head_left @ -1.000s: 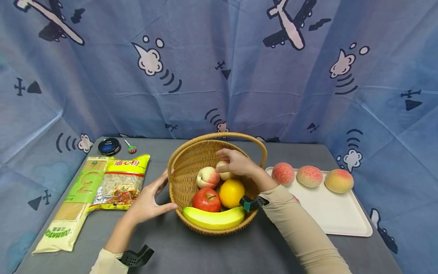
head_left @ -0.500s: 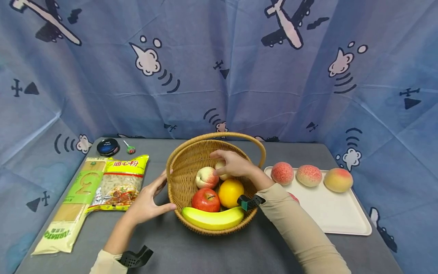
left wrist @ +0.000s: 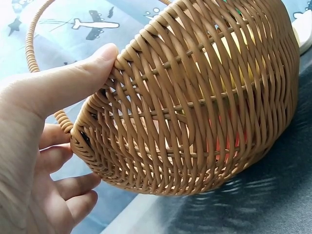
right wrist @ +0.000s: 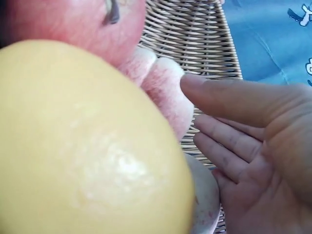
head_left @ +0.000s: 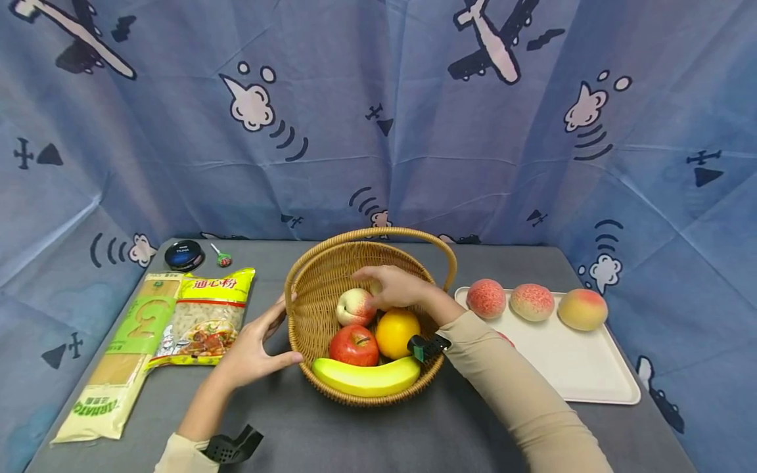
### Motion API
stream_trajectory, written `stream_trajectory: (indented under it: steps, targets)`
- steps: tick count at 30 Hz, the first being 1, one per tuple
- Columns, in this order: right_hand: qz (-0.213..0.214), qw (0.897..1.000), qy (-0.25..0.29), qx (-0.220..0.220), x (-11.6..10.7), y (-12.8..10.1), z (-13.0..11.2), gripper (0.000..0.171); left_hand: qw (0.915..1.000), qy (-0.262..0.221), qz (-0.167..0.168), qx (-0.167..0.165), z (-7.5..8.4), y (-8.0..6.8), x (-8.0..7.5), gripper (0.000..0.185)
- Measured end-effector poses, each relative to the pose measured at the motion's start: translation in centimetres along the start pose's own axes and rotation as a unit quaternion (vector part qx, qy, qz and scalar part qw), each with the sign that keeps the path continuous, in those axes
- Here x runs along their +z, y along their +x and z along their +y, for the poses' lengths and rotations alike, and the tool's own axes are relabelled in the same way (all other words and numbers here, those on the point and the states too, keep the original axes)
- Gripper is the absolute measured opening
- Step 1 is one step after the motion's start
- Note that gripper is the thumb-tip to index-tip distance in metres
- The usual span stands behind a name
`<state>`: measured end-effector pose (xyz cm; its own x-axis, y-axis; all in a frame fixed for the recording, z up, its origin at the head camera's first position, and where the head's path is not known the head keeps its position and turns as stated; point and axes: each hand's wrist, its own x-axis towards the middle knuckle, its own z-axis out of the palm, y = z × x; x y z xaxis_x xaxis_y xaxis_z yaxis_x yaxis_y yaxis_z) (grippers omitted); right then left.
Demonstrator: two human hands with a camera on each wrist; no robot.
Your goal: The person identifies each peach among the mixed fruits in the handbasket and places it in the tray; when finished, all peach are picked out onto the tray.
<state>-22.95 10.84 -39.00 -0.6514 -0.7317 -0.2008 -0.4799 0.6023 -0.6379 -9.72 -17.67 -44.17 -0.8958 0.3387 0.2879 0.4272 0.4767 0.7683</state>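
A wicker basket (head_left: 307,328) lies with its mouth facing me. It holds a banana (head_left: 367,377), a red apple (head_left: 353,345), an orange (head_left: 396,335) and a pale pink-tipped peach (head_left: 353,307). My left hand (head_left: 254,351) holds the basket's left side, thumb on the rim and fingers around by the handle's foot. Inside the basket, my right hand (head_left: 397,289) hovers over the back fruit, fingers extended, thumb tip right by the peach. A second peach (right wrist: 204,200) sits under this palm, mostly hidden from the head view.
On the right, a cream tray (head_left: 579,374) carries several peach-like fruits (head_left: 532,303), one partly behind my right sleeve. At left lie a noodle pack (head_left: 127,348), a yellow pasta bag (head_left: 207,315), a round dark tin (head_left: 184,255) and a lollipop (head_left: 223,258). A blue curtain (head_left: 355,98) surrounds the table.
My right hand has shifted slightly left and lower inside the basket, now covering most of the second peach. The left hand keeps its place on the basket.
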Motion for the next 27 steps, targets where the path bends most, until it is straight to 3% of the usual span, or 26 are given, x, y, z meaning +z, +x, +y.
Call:
stream_trajectory:
  steps: [12,19,27]
  targets:
    - [-0.017,0.995,-0.099,-0.021,0.7,0.6,-0.4,0.062,1.0,-0.004,0.004,0.002,0.1,0.1,0.0,0.096]
    - [-0.029,0.992,-0.117,-0.028,1.0,0.9,-0.4,0.063,1.0,-0.002,0.003,0.002,0.2,0.1,0.0,0.095]
    - [-0.002,0.993,-0.109,-0.049,1.2,0.8,0.2,0.06,0.9999,-0.01,0.0,0.003,0.3,0.2,0.2,0.096]
